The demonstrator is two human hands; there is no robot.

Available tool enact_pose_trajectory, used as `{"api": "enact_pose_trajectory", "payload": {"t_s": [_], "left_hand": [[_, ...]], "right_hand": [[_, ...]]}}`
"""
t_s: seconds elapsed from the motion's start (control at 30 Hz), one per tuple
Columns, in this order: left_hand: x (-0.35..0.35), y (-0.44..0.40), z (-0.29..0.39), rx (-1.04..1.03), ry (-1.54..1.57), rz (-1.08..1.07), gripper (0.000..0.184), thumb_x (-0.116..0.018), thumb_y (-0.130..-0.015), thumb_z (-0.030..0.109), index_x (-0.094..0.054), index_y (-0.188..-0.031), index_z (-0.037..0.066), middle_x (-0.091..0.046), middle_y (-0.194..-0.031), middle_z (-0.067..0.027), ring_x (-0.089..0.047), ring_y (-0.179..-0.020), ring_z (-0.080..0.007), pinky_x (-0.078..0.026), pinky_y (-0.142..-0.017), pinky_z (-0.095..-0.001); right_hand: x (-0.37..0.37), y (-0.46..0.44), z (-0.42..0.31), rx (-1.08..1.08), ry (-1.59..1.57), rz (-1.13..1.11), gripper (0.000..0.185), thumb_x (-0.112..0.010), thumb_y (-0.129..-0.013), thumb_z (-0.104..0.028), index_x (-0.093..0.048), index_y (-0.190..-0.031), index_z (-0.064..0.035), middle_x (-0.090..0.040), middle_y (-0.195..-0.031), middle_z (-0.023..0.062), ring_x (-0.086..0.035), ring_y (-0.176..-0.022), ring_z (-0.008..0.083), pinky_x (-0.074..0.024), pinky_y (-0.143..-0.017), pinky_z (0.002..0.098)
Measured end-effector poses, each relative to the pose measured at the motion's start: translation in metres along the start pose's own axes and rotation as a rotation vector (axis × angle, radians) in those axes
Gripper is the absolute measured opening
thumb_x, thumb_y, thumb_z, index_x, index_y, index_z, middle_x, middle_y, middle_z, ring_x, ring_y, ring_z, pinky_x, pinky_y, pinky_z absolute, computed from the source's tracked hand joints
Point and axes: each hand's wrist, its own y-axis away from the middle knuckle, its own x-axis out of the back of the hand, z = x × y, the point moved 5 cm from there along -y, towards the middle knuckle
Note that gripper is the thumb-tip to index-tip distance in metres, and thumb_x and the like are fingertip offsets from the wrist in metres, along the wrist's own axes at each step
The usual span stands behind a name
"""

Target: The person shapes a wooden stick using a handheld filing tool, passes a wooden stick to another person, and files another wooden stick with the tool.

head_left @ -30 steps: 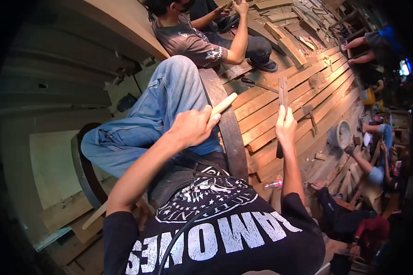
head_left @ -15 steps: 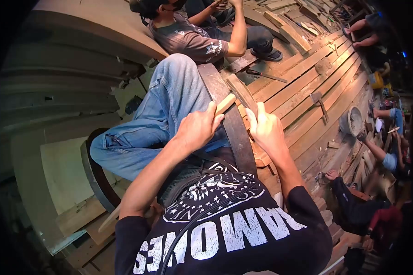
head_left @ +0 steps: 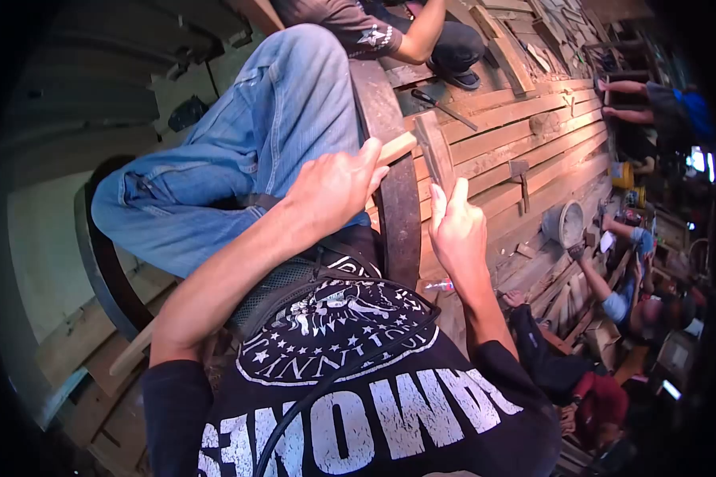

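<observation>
Presently I see my left hand (head_left: 330, 191) closed around a pale wooden stick (head_left: 396, 149), its visible end smoothly shaped though how finished I can't tell, while my right hand (head_left: 460, 230) grips a brown wooden bar (head_left: 435, 151) right at its tip. Under them curves a dark rim (head_left: 402, 219), then planks (head_left: 493, 203) carrying a hammer-like tool (head_left: 520, 175), and farther off a grey bucket (head_left: 550, 230).

Pale matt wooden stick (head_left: 397, 149); darker brown wooden block (head_left: 436, 153)
</observation>
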Motion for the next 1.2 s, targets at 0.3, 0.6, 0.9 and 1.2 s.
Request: {"api": "enact_pose_trajectory", "payload": {"t_s": [0.3, 0.6, 0.9, 1.2], "left_hand": [[0.004, -0.002, -0.007, 0.035, 0.091, 0.051, 0.029, -0.051, -0.097, 0.033, -0.043, -0.103, 0.006, -0.061, -0.067, -0.0238, -0.062, -0.068, -0.0459, -0.049, -0.057, -0.0559], [0.007, -0.006, -0.017, 0.087, 0.081, 0.039, 0.029, -0.05, -0.098, 0.034, -0.042, -0.103, 0.007, -0.062, -0.068, -0.0243, -0.062, -0.069, -0.0471, -0.049, -0.058, -0.0571], [0.003, -0.004, -0.023, 0.118, 0.124, 0.012, 0.03, -0.049, -0.098, 0.035, -0.043, -0.103, 0.006, -0.062, -0.071, -0.0274, -0.061, -0.072, -0.0493, -0.049, -0.06, -0.0581], [0.006, -0.005, -0.024, 0.115, 0.144, 0.004, 0.031, -0.048, -0.099, 0.036, -0.044, -0.104, 0.006, -0.061, -0.07, -0.0272, -0.061, -0.072, -0.0493, -0.049, -0.062, -0.0574]], "right_hand": [[-0.008, -0.024, -0.005, 0.056, 0.047, -0.015, 0.03, -0.056, -0.097, -0.029, -0.049, -0.097, 0.0001, -0.054, -0.052, 0.0239, -0.058, -0.048, 0.044, -0.0432, -0.042, 0.0508], [-0.011, -0.034, -0.009, 0.065, 0.039, -0.012, 0.03, -0.056, -0.097, -0.03, -0.047, -0.1, -0.0012, -0.056, -0.056, 0.0259, -0.059, -0.052, 0.0456, -0.0434, -0.044, 0.0528], [-0.024, -0.039, 0.001, 0.096, -0.089, 0.055, 0.033, -0.053, -0.098, -0.031, -0.045, -0.097, 0.0001, -0.056, -0.056, 0.0269, -0.06, -0.054, 0.0464, -0.0434, -0.043, 0.0511], [-0.023, -0.055, -0.007, 0.088, -0.097, 0.0, 0.028, -0.055, -0.097, -0.025, -0.046, -0.099, 0.0009, -0.052, -0.053, 0.0265, -0.058, -0.053, 0.0469, -0.0403, -0.042, 0.0518]]}}
